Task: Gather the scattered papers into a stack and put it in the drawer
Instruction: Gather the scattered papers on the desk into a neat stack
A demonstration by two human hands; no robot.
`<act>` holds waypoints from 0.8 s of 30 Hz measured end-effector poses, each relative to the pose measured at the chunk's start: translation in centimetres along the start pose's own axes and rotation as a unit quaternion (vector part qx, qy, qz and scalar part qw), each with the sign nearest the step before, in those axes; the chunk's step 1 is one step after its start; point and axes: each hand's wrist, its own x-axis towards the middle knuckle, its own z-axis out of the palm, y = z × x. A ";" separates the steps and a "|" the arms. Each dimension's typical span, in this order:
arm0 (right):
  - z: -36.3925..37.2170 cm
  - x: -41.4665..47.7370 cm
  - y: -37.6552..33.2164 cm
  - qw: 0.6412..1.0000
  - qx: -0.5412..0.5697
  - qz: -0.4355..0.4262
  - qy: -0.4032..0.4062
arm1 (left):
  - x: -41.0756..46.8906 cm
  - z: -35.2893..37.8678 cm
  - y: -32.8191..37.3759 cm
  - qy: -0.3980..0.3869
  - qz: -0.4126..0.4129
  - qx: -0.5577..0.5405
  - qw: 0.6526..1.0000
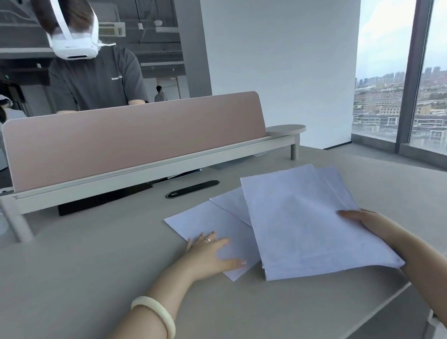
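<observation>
Head view looks down on a pale grey desk point(88, 268) where white paper sheets lie fanned out. At the right, the right hand point(367, 222) has its grip closed on a stack of white sheets point(306, 224), thumb on top at the stack's right edge, its near corner lifted. The left hand point(212, 254), with a thin ring and a cream bangle point(156, 315) on its wrist, rests flat with fingers spread on a single white sheet point(203, 221) lying just left of the stack and partly tucked under it.
</observation>
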 end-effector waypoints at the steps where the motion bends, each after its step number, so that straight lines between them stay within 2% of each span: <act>1: -0.1 0.0 0.1 1.000 0.006 -0.001 0.003 | 1.0 0.0 0.5 0.029 -0.008 0.011 0.999; 3: -0.4 0.1 0.3 1.000 0.026 0.005 0.005 | 3.3 -0.1 2.1 0.069 -0.007 0.038 0.997; 6: -0.6 0.5 0.5 1.000 0.029 0.006 0.002 | 5.5 0.4 5.4 0.025 0.020 0.061 0.998; 10: -0.7 0.8 0.4 1.000 0.029 0.001 -0.008 | 6.5 0.6 7.6 0.014 0.004 -0.007 1.000; 15: -0.9 0.7 0.4 0.999 0.029 0.001 -0.019 | 6.4 -0.7 8.2 -0.006 -0.036 0.061 0.997; 18: -1.3 0.9 0.6 0.999 0.049 0.008 -0.018 | 5.8 -0.8 9.1 -0.001 -0.045 0.058 0.997; 24: -1.7 0.6 0.9 0.999 0.051 0.014 -0.005 | 4.4 -1.5 11.1 -0.026 -0.048 0.167 0.984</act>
